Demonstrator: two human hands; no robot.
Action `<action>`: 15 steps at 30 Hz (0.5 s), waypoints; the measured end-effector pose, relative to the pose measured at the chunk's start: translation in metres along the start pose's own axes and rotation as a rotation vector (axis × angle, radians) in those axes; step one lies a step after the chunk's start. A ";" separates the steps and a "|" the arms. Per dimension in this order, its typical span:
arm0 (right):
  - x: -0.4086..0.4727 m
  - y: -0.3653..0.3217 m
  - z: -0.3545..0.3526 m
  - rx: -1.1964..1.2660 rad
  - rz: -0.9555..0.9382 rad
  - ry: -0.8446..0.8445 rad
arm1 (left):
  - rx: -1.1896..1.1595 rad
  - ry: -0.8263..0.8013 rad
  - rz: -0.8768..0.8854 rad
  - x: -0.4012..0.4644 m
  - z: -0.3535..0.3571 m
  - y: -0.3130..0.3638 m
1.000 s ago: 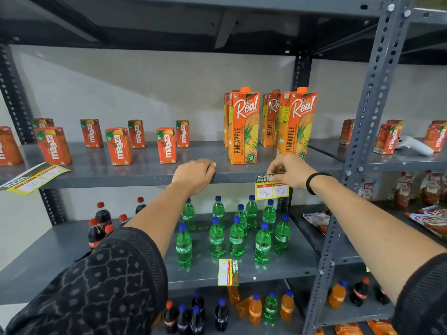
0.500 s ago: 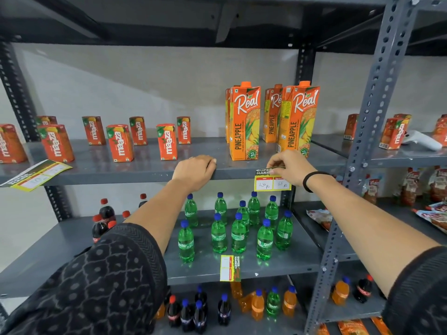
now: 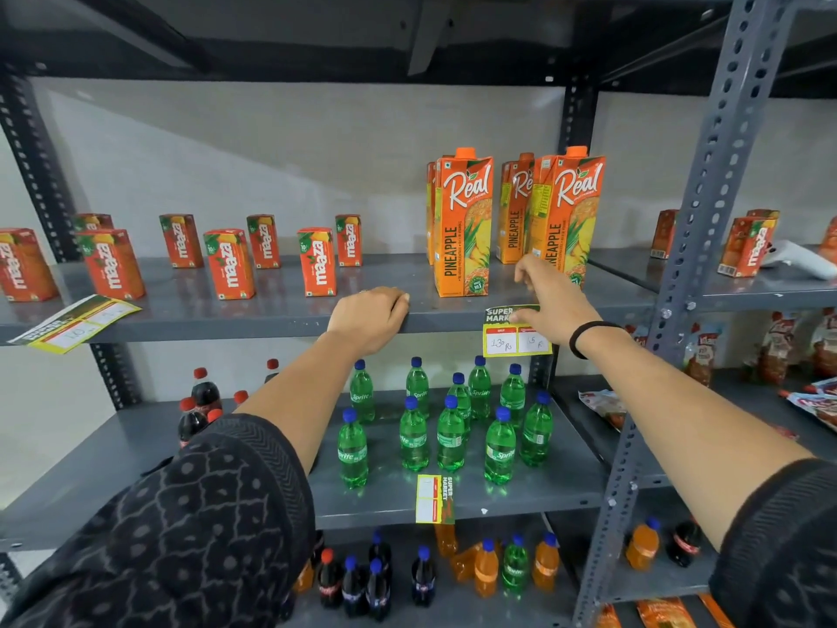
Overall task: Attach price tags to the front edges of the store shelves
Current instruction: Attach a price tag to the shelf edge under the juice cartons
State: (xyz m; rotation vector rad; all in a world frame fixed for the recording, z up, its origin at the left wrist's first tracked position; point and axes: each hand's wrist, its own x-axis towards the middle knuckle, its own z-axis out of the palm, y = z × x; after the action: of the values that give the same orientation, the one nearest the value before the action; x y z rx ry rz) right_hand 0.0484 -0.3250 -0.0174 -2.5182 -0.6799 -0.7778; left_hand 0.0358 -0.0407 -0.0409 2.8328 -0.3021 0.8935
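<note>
The upper shelf carried Maaza cartons and Real pineapple cartons. The left hand rested curled over its front edge. The right hand, fingers loosely spread, pressed the price tag onto that edge, above Sprite bottles.

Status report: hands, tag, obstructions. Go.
Left hand resting on the shelf edge, holding nothing. Right hand open, thumb on the price tag hanging below the pineapple cartons. Nothing in the way.
</note>
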 end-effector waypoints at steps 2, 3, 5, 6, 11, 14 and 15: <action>0.000 0.000 0.000 -0.060 -0.011 -0.004 | -0.002 0.002 0.003 0.000 0.000 0.000; -0.001 0.000 0.001 -0.090 -0.016 0.000 | -0.004 0.003 0.003 0.000 0.000 0.001; -0.005 -0.003 0.003 -0.141 -0.031 0.024 | -0.005 0.003 0.000 0.000 -0.001 0.001; -0.006 -0.004 0.005 -0.153 -0.038 0.036 | -0.002 0.002 -0.004 -0.001 -0.001 0.002; -0.007 -0.009 0.007 -0.144 -0.019 -0.013 | -0.019 -0.032 -0.011 -0.005 -0.006 0.003; -0.003 -0.028 0.012 -0.126 -0.060 0.039 | -0.054 -0.060 0.024 -0.012 -0.017 -0.002; 0.001 -0.041 0.016 -0.081 -0.095 0.089 | -0.058 -0.053 0.035 -0.017 -0.022 -0.007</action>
State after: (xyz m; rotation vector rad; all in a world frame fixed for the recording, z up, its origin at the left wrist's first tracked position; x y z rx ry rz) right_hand 0.0330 -0.2838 -0.0193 -2.5206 -0.7557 -0.9632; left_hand 0.0120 -0.0266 -0.0331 2.8096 -0.3788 0.8041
